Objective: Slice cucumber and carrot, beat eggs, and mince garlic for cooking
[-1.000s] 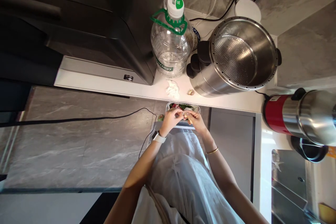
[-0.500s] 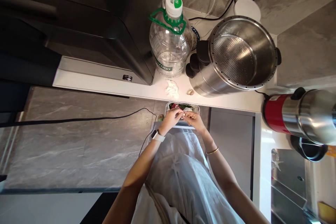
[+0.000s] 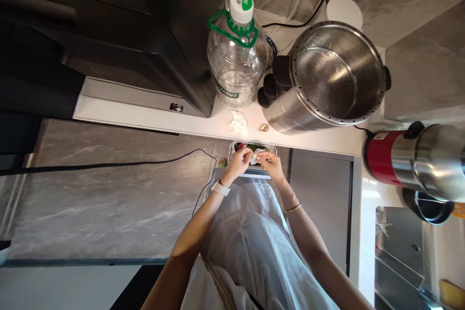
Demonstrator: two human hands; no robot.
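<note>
My left hand (image 3: 239,162), with a pale watch on its wrist, is closed in a pinch at the left side of a small pale yellowish piece (image 3: 255,155). From the right, the fingertips of my right hand (image 3: 271,163) close on the same piece; a gold bangle circles that forearm. The piece looks like a garlic clove, though it is too small to be sure. Both hands are above a bin (image 3: 273,148) holding green and red scraps and something white. On the counter beyond lie a white crumpled scrap (image 3: 238,123) and a small garlic-like clove (image 3: 263,127).
A large clear bottle (image 3: 236,68) with a green handle stands on the counter (image 3: 145,118). Right of it is a steel pot (image 3: 286,116) with a perforated rim. A black appliance (image 3: 174,58) fills the left back; a red and steel vessel (image 3: 385,157) stands right. A black cable (image 3: 109,166) crosses on the left.
My fingers have shifted slightly, and the fingertips of my right hand have moved a little apart from the left. The pale piece between them now shows more clearly.
</note>
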